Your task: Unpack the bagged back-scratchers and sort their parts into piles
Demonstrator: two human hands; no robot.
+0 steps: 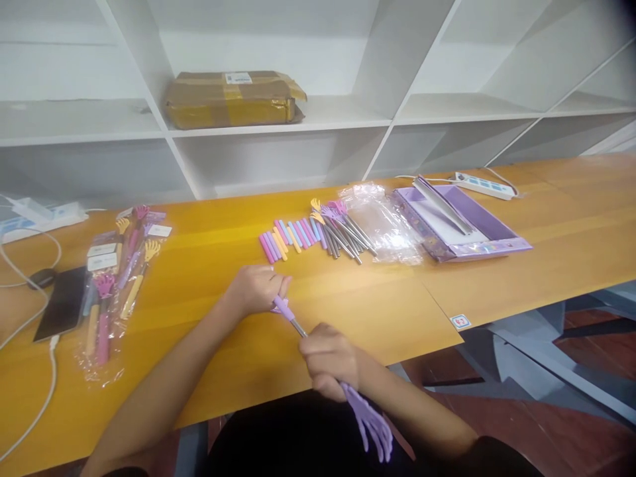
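A purple back scratcher [368, 417] stretches between my two hands over the table's front part. My right hand [328, 358] is closed around its metal rod, close to the claw-shaped head, which points down toward my lap. At the other end, my left hand [257, 289] is closed on the light purple handle sleeve; part of the sleeve shows beyond the fingers, with bare rod between the hands. Beyond them lie loose pink, purple, yellow and blue sleeves [291, 237] in a row. Beside these is a pile of metal rods with coloured claw heads [342, 228].
Bagged back scratchers [122, 278] and a black phone [62, 303] with a white cable lie at left. Clear plastic bags [381, 222], an open purple box [462, 225] and a power strip [484, 186] are at right. A taped carton [233, 99] sits on the shelf.
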